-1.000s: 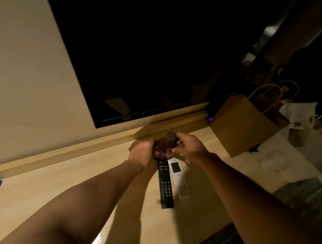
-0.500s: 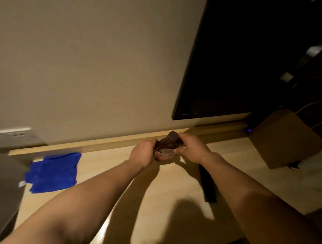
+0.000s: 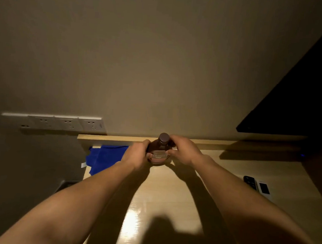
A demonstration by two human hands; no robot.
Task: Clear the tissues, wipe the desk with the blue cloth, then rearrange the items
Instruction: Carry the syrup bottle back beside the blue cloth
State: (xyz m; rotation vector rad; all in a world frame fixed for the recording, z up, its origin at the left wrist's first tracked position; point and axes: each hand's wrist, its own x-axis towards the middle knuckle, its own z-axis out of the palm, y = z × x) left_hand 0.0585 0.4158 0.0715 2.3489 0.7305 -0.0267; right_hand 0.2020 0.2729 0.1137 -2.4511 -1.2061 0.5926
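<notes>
dim warm light, plain beige wall [image 3: 160, 55], row of wall sockets [image 3: 62, 123], dark TV screen [image 3: 305, 96], glossy light-wood desk [image 3: 170, 198]

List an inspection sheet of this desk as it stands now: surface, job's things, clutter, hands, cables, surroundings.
Surface: wooden desk, glossy, light glare near the front.
Job's things: blue cloth crumpled at the desk's left end; dark bottle upright; no tissues seen.
Clutter: black remote and white remote side by side at right.
Hands: left hand and right hand both grip the bottle.
Cables: nothing seen.
Surroundings: wall sockets at left, dark screen at right.
</notes>
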